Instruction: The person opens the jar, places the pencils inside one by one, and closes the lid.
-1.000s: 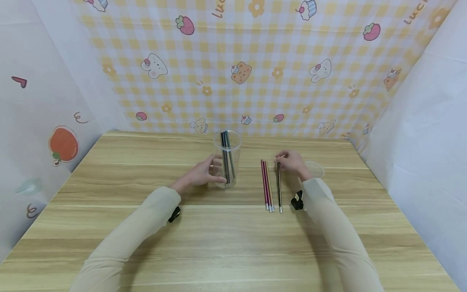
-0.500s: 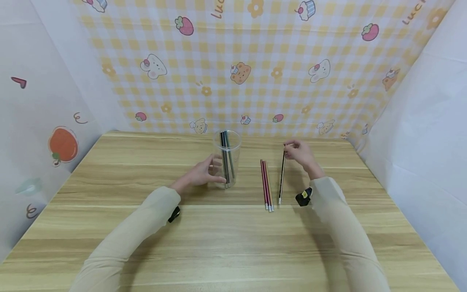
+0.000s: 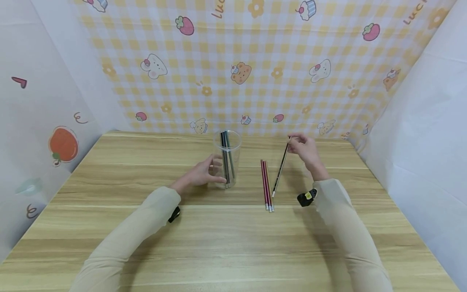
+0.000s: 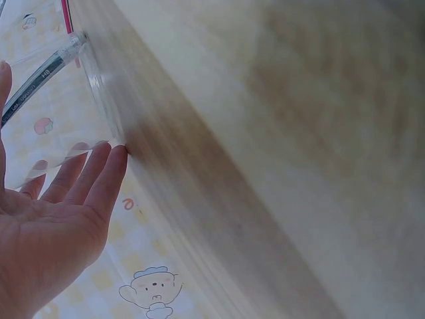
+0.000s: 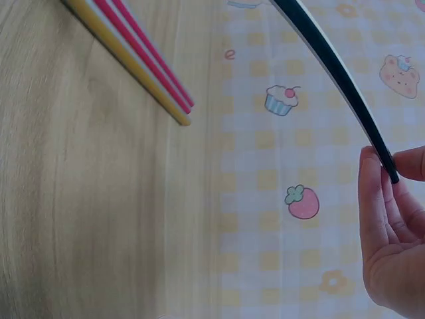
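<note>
A tall clear plastic cup (image 3: 237,156) stands on the table with several dark pencils (image 3: 225,162) leaning inside it. My left hand (image 3: 200,173) holds the cup low on its left side, thumb in front and fingers behind. At the right, my right hand (image 3: 306,152) pinches a black pencil (image 3: 281,167) by its far end between thumb and fingertips. That pencil slants down toward its eraser end, which is near the loose pencils. Two dark red pencils (image 3: 264,184) and a yellow pencil (image 3: 269,187) lie side by side between cup and right hand.
The wood-grain table (image 3: 226,247) spans the foreground. Behind it hangs a yellow checked cloth (image 3: 219,97) with cartoon prints, and white sheets (image 3: 423,121) close off both sides. A black wrist device (image 3: 307,197) sits under the right sleeve.
The right hand has lifted the black pencil from the table and moved back and to the right. The pencil's eraser end has swung left. The left hand and cup have stayed put.
</note>
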{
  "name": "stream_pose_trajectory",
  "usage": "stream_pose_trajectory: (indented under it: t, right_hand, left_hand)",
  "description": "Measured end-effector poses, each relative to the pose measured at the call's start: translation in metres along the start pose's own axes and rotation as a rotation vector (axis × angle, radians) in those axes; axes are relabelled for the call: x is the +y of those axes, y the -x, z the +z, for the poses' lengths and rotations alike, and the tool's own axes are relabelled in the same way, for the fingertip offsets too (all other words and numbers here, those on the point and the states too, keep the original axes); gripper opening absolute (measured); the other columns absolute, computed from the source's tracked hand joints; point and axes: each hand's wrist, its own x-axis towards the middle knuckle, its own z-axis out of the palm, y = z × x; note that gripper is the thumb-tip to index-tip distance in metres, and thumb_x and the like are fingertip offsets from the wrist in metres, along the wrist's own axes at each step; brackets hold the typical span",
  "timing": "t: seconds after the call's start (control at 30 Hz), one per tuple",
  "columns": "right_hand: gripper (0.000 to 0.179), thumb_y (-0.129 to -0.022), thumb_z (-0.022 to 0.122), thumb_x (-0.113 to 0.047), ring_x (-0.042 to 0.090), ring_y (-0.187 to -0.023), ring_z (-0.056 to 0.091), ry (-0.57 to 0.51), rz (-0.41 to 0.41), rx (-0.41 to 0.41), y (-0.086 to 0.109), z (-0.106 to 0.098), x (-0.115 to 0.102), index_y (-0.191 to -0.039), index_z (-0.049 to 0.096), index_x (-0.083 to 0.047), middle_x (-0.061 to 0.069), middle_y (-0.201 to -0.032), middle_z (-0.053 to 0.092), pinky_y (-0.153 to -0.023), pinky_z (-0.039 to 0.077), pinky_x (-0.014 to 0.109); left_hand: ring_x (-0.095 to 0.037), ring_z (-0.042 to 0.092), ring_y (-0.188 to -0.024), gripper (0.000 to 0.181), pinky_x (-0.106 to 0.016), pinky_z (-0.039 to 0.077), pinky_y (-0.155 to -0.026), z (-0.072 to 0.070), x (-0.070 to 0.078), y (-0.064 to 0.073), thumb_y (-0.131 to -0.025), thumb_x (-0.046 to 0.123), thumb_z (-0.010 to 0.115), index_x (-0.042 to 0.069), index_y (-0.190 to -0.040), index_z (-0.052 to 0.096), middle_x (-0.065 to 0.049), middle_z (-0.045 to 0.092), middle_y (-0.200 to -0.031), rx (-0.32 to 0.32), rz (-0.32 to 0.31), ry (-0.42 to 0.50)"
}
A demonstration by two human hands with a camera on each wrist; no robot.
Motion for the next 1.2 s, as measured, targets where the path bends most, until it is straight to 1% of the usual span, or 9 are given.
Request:
stream_pose_trajectory:
  t: [0.03,0.13,0.27,0.37,0.5,0.63,0.73,0.9,1.2]
  right_hand:
    - [0.025,-0.087,0.049,-0.006,0.010,-0.064,0.055,-0.009,-0.006,0.007,0.000,0.000,-0.001,-0.110,0.051,0.004,0.006,-0.080,0.053,-0.069,0.051,0.028]
    - [0.019,-0.087,0.050,-0.006,0.011,-0.064,0.055,-0.052,-0.019,0.032,0.002,0.001,-0.005,-0.105,0.054,-0.002,0.005,-0.080,0.053,-0.069,0.051,0.027]
    - [0.017,-0.085,0.050,-0.002,0.012,-0.063,0.055,-0.136,-0.039,0.063,0.004,0.003,-0.014,-0.101,0.055,-0.005,0.005,-0.079,0.054,-0.068,0.051,0.026]
    - [0.017,-0.084,0.050,0.000,0.013,-0.062,0.056,-0.203,-0.064,0.080,0.006,0.004,-0.019,-0.100,0.055,-0.005,0.005,-0.077,0.053,-0.068,0.051,0.027]
    - [0.016,-0.084,0.052,0.002,0.014,-0.062,0.056,-0.283,-0.096,0.108,0.007,0.006,-0.026,-0.099,0.056,-0.003,0.006,-0.075,0.052,-0.066,0.051,0.026]
    - [0.017,-0.084,0.053,0.002,0.013,-0.064,0.057,-0.337,-0.109,0.144,0.007,0.009,-0.034,-0.101,0.055,-0.001,0.006,-0.076,0.052,-0.065,0.051,0.024]
    - [0.018,-0.084,0.054,0.003,0.013,-0.064,0.057,-0.409,-0.116,0.168,0.008,0.011,-0.041,-0.101,0.054,-0.001,0.005,-0.077,0.053,-0.064,0.051,0.023]
    - [0.016,-0.083,0.056,0.003,0.014,-0.064,0.057,-0.544,-0.159,0.198,0.011,0.012,-0.054,-0.099,0.055,-0.001,0.007,-0.076,0.054,-0.062,0.051,0.022]
    - [0.016,-0.083,0.056,0.004,0.016,-0.064,0.058,-0.689,-0.215,0.234,0.014,0.014,-0.078,-0.098,0.054,0.001,0.008,-0.076,0.052,-0.063,0.051,0.023]
  left_hand:
    - [-0.031,0.043,-0.113,0.076,-0.042,0.032,-0.095,0.000,0.000,0.000,-0.072,0.029,0.074,0.012,-0.130,0.028,-0.019,0.041,-0.128,0.001,-0.001,-0.001]
    - [-0.035,0.040,-0.114,0.074,-0.044,0.030,-0.096,-0.002,0.014,0.007,-0.074,0.022,0.073,0.008,-0.131,0.027,-0.024,0.039,-0.128,-0.012,-0.002,0.019]
    - [-0.040,0.038,-0.114,0.071,-0.047,0.029,-0.096,-0.003,0.031,0.015,-0.076,0.014,0.070,0.002,-0.130,0.026,-0.029,0.037,-0.127,-0.024,0.005,0.027]
    - [-0.040,0.038,-0.115,0.071,-0.046,0.029,-0.096,-0.004,0.033,0.016,-0.076,0.014,0.070,0.002,-0.130,0.026,-0.029,0.037,-0.127,-0.024,0.002,0.013]
    - [-0.039,0.037,-0.115,0.072,-0.046,0.029,-0.096,-0.004,0.029,0.014,-0.076,0.014,0.071,0.002,-0.131,0.026,-0.028,0.037,-0.127,-0.022,0.003,0.010]
    - [-0.037,0.038,-0.115,0.075,-0.046,0.029,-0.096,-0.001,0.011,0.005,-0.074,0.019,0.072,0.006,-0.132,0.026,-0.025,0.039,-0.128,-0.007,0.012,0.012]
    - [-0.033,0.040,-0.115,0.078,-0.044,0.030,-0.096,0.000,-0.001,0.000,-0.072,0.024,0.074,0.010,-0.132,0.027,-0.021,0.040,-0.128,0.004,0.004,0.007]
    - [-0.031,0.043,-0.112,0.077,-0.042,0.032,-0.095,0.002,-0.003,-0.002,-0.070,0.024,0.075,0.012,-0.130,0.029,-0.019,0.043,-0.126,0.016,-0.002,0.010]
    - [-0.031,0.043,-0.112,0.077,-0.042,0.032,-0.096,0.002,-0.003,-0.002,-0.070,0.024,0.075,0.011,-0.130,0.028,-0.019,0.043,-0.125,0.022,-0.005,0.001]
